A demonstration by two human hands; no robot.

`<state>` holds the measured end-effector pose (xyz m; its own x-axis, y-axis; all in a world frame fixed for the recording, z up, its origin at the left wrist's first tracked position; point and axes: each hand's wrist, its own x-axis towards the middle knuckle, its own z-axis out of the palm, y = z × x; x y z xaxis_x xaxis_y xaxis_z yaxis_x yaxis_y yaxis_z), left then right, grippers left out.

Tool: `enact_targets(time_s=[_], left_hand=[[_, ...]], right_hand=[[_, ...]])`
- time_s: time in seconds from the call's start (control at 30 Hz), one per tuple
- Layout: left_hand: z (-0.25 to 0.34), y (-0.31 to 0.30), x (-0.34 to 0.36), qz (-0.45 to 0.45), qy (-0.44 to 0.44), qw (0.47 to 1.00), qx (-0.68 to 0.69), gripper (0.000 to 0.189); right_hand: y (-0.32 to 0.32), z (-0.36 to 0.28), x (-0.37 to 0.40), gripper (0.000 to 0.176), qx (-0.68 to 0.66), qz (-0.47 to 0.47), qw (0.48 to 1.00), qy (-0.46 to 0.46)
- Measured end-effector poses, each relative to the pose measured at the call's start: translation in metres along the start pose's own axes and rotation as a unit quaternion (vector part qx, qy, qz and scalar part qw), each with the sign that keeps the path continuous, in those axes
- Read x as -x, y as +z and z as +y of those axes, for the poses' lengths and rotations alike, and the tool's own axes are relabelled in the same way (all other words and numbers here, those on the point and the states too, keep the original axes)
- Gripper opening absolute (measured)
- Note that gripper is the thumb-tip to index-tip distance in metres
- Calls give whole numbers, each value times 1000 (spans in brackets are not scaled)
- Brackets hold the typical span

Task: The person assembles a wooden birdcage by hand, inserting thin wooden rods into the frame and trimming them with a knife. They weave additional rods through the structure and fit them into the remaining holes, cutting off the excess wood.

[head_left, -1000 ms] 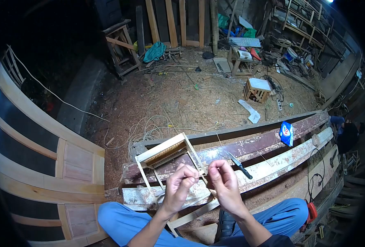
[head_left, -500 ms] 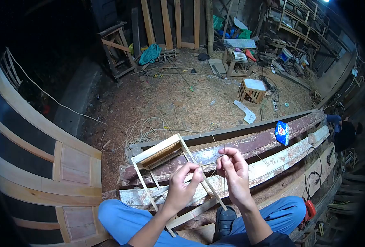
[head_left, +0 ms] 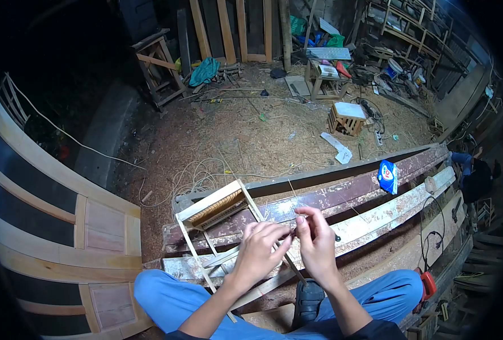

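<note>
My two hands are close together above a small wooden frame [head_left: 209, 207], their fingertips nearly meeting. My left hand [head_left: 258, 249] is closed in a pinch, thumb against fingers; what lies in it is too small to make out. My right hand [head_left: 318, 243] also pinches, and a thin strand [head_left: 293, 192] rises from near its fingertips. The pale frame has slim legs and a slatted panel at its far end. It leans between my knees, against the planks, with its near part hidden behind my left hand and forearm.
Long worn planks [head_left: 376, 221] lie across in front of me, with a blue packet [head_left: 387, 177] on them. A panelled wooden door [head_left: 107, 235] lies at left. Coiled cord [head_left: 192, 181], a slatted crate [head_left: 347, 120] and a red tool [head_left: 428, 285] are around. Another person [head_left: 474, 173] is at far right.
My left hand has moved right and slightly up, so its fingertips now come close to those of my right hand. The right hand has shifted only slightly.
</note>
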<state>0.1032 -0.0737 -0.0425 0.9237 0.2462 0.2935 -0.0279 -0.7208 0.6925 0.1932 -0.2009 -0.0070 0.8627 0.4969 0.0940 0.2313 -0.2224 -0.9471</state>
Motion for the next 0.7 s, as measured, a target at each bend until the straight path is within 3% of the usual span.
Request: enact_targets(time_s=[0.2,0.27,0.33,0.4,0.47,0.53,0.6,0.67,0.7], left_hand=[[-28,-17,26,21,-129,983,-126,35],[-41,-24,42,15,-131,977,-169,41],[-50,-33,60,-67,-186,957,-215,45],[-60,-43,74,-83,-188,953,-224,42],[-55,-57,79,-139,-266,932,-205,32],[-61,-61,84,-104,-241,946,-192,24],[-63,-56,85,-79,-228,955,-171,23],[-61,-55,78,-51,-217,962,-158,23],[-59,-53,73,-46,-218,961,-165,23]], right_hand=[[16,35,6,12,3,-57,998,9],[23,37,8,11,44,-88,994,39],[31,42,10,13,47,-91,994,48],[39,53,12,15,91,-102,990,31],[37,44,11,13,119,-140,981,70],[37,51,13,11,252,-140,955,-68],[35,52,15,10,273,-165,947,-40],[33,55,17,11,349,-288,892,-8],[31,54,19,13,368,-277,887,-24]])
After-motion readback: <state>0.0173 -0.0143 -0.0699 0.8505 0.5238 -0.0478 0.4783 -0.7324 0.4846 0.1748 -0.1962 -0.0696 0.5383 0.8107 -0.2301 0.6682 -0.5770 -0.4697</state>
